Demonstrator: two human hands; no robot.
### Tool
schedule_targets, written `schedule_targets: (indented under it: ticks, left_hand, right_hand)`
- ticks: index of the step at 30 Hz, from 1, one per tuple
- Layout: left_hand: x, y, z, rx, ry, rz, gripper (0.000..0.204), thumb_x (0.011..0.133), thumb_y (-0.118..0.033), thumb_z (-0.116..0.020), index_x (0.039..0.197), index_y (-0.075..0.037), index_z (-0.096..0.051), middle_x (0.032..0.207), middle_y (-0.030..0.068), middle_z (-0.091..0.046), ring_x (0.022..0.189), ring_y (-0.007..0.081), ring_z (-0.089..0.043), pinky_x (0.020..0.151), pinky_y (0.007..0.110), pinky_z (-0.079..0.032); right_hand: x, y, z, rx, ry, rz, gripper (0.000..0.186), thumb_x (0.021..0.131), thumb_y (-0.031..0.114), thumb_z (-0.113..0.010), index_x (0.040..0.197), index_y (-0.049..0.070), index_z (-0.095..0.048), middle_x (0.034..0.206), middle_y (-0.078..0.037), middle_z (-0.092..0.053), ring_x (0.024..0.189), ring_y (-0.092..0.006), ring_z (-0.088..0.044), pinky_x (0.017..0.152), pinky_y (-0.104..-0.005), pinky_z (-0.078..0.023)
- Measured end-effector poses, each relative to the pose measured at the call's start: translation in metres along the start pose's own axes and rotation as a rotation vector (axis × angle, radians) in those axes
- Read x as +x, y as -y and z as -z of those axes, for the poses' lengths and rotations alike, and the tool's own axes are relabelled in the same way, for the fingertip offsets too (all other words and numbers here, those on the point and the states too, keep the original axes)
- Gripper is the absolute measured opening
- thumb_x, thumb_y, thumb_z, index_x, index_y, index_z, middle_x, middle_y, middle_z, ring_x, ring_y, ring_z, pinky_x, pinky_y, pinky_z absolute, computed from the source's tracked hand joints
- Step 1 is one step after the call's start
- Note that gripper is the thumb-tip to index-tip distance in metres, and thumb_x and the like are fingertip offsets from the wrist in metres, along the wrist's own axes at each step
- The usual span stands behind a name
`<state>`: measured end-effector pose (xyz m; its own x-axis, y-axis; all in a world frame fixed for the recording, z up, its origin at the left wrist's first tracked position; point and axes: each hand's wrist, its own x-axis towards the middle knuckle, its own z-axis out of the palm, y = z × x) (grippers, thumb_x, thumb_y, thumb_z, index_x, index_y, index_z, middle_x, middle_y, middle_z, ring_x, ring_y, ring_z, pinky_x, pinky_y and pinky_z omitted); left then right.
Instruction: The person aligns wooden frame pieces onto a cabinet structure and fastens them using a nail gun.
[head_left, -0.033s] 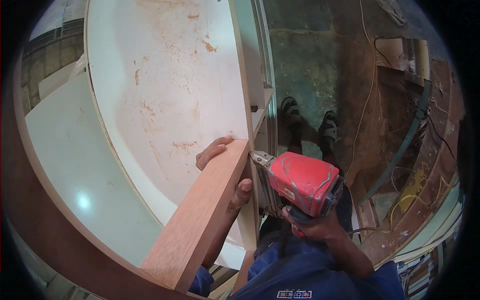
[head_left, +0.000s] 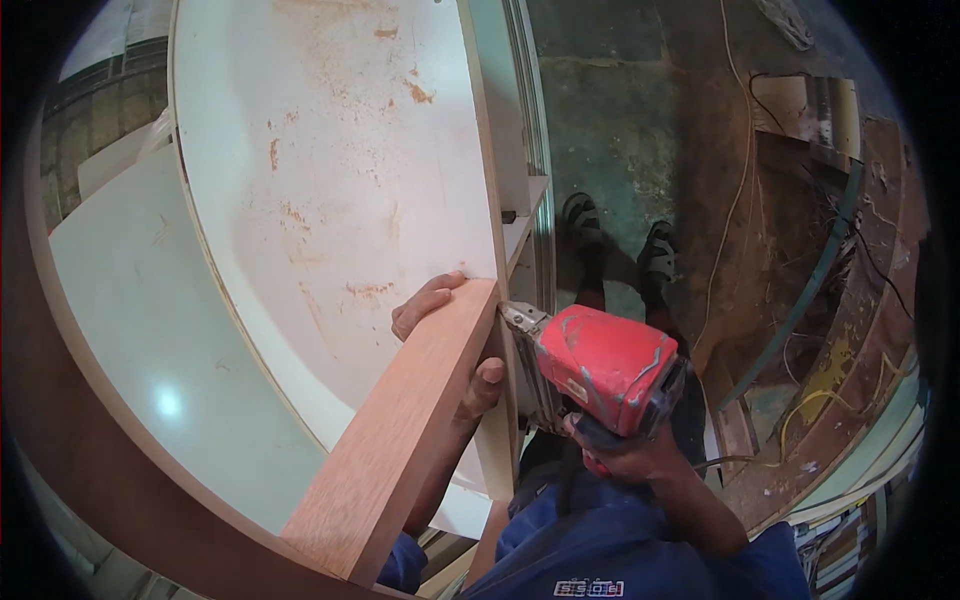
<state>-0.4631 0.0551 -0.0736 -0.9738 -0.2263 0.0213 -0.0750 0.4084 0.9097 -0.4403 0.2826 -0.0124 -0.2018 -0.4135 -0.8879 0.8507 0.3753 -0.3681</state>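
Note:
A reddish wooden beam (head_left: pixel 395 410) runs from the lower left up to the edge of a white panel (head_left: pixel 350 180). My left hand (head_left: pixel 427 306) grips the beam near its upper end, with fingers over the far side and thumb on the near side; the palm is hidden beneath. In my right hand (head_left: pixel 630 455) is a red nail gun (head_left: pixel 605 360), held by its handle. The gun's metal nose meets the beam's upper end at the panel edge; I cannot tell whether it presses there.
Below the panel edge is a cabinet-like frame with a shelf (head_left: pixel 518 240). A pale green board (head_left: pixel 170 310) lies to the left. Thin cables (head_left: pixel 742 190) trail over the dark floor (head_left: pixel 610 110). Boards and scrap (head_left: pixel 830 370) line the right side.

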Motion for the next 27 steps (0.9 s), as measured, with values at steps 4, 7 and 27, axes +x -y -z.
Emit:
schedule_targets:
  ticks: [4,7,27]
  left_hand:
    - [0.001,-0.003,-0.005,-0.036,-0.001,-0.033,0.089,0.084,-0.075,-0.066,0.128,-0.001,-0.042,0.125,0.0240,-0.055,0.120,0.0327,-0.055,0.106,0.048,-0.044]
    - [0.000,0.007,-0.005,-0.097,-0.002,-0.007,0.090,0.077,-0.070,-0.077,0.129,-0.005,-0.043,0.130,0.0210,-0.052,0.121,0.0318,-0.054,0.107,0.047,-0.044]
    - [-0.032,-0.018,0.155,0.345,0.280,0.336,0.079,0.084,-0.049,-0.080,0.136,0.005,-0.056,0.125,0.0191,-0.067,0.116,0.0297,-0.064,0.100,0.041,-0.051]
  right_hand:
    - [0.000,-0.015,-0.005,-0.004,-0.035,0.230,0.049,0.084,0.031,-0.079,0.125,0.008,-0.063,0.123,-0.013,-0.066,0.116,-0.0345,-0.063,0.102,-0.0449,-0.048]
    - [0.004,-0.008,-0.003,0.039,-0.261,0.658,0.022,0.092,0.018,-0.077,0.104,0.006,-0.063,0.071,-0.002,-0.062,0.052,-0.0115,-0.059,0.046,-0.0316,-0.047]
    - [-0.180,-0.045,0.131,-0.200,-0.687,0.611,0.044,0.076,0.005,-0.072,0.118,0.000,-0.060,0.100,-0.007,-0.067,0.089,-0.0171,-0.063,0.083,-0.0333,-0.052]
